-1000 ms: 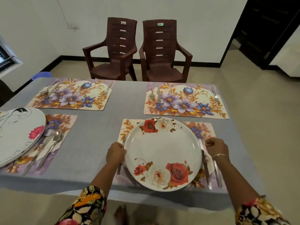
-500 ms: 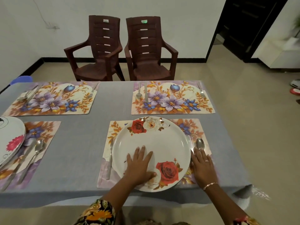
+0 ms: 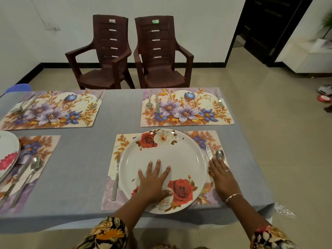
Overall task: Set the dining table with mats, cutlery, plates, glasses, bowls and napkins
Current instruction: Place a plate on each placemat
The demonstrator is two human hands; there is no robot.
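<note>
Pressing flat on the rose plate (image 3: 167, 153), the left hand (image 3: 152, 182) has its fingers spread and straight, gripping nothing. It is likely steadying the plate, which sits centred on the near mat (image 3: 124, 141) at the table (image 3: 80, 168) front edge. The right hand (image 3: 221, 177) lies flat too, no grasp, covering the handles of the knife (image 3: 208, 151) and spoon (image 3: 219, 155) just right of the plate, probably to line them up. A fork (image 3: 115, 178) lies to the left. The far mats (image 3: 186, 108) hold cutlery only.
</note>
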